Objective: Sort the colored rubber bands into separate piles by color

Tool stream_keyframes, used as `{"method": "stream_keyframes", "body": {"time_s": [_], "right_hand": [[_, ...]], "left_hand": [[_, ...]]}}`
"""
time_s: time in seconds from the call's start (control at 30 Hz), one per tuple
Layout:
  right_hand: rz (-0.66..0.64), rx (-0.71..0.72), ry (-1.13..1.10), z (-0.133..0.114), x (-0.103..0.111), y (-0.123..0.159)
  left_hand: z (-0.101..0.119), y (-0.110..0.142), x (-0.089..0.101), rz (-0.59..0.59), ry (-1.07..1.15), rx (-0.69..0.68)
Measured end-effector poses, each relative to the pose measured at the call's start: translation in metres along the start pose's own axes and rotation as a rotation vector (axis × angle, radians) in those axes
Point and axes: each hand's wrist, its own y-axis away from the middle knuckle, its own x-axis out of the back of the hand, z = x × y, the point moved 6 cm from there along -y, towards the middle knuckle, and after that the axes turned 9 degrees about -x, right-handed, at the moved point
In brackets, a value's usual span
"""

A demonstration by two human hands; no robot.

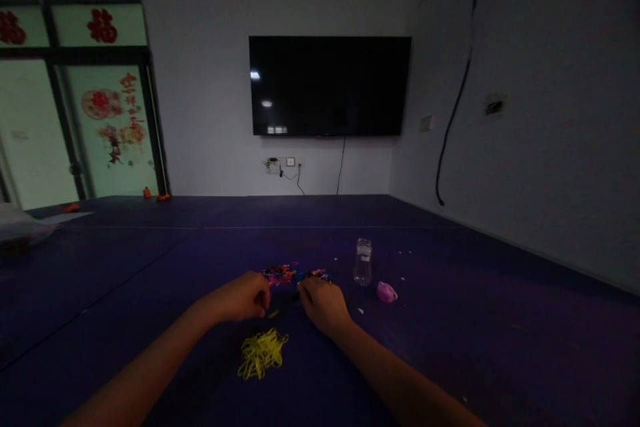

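Observation:
My left hand (250,296) hovers just left of centre with its fingers curled together. What they hold, if anything, is hidden. A single yellow band (273,313) shows just below its fingertips. Closer to me lies a loose heap of yellow rubber bands (263,352). My right hand (324,304) reaches to the near side of a mixed pile of coloured bands (283,273), fingers bent down and pressed together. Its fingertips are at the pile and too dark to show what is between them. The pile is partly covered by both hands.
A clear bottle (363,265) stands uncapped right of the pile, with a pink lid (386,291) beside it. Small white scraps lie around them on the purple table (450,333). A plastic bag (20,223) is at the left edge; orange objects (163,197) sit at the far side.

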Motion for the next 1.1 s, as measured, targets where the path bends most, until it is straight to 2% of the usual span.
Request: {"method": "stream_keyframes", "body": {"time_s": [0.07,0.13,0.23,0.37,0.47,0.67,0.87,0.97,1.1], "right_hand": [[-0.010,0.111,-0.046,-0.008,-0.001,0.002],[-0.035,0.288,-0.091,-0.021,-0.003,0.008],[-0.111,0.510,-0.108,-0.038,-0.008,0.019],[-0.175,0.619,-0.143,-0.050,-0.009,0.027],[-0.168,0.631,-0.164,-0.052,-0.009,0.027],[-0.095,0.575,-0.126,-0.049,-0.017,0.023],[-0.135,0.519,-0.074,-0.050,-0.018,0.023],[-0.114,0.440,-0.205,-0.047,-0.014,0.020],[-0.087,0.281,-0.515,-0.043,-0.010,0.017]], "left_hand": [[-0.007,0.002,-0.009,-0.089,-0.118,0.044],[-0.012,0.002,-0.016,-0.153,-0.165,0.064],[-0.013,0.001,-0.019,-0.164,-0.233,0.080],[-0.007,0.001,-0.020,-0.208,-0.318,0.065],[-0.007,0.002,-0.023,-0.227,-0.360,0.076],[-0.009,0.003,-0.026,-0.136,-0.315,0.056],[-0.012,0.001,-0.029,-0.120,-0.227,0.006],[-0.013,0.001,-0.021,-0.082,-0.255,-0.002],[-0.018,0.002,0.000,0.065,-0.310,0.012]]}}
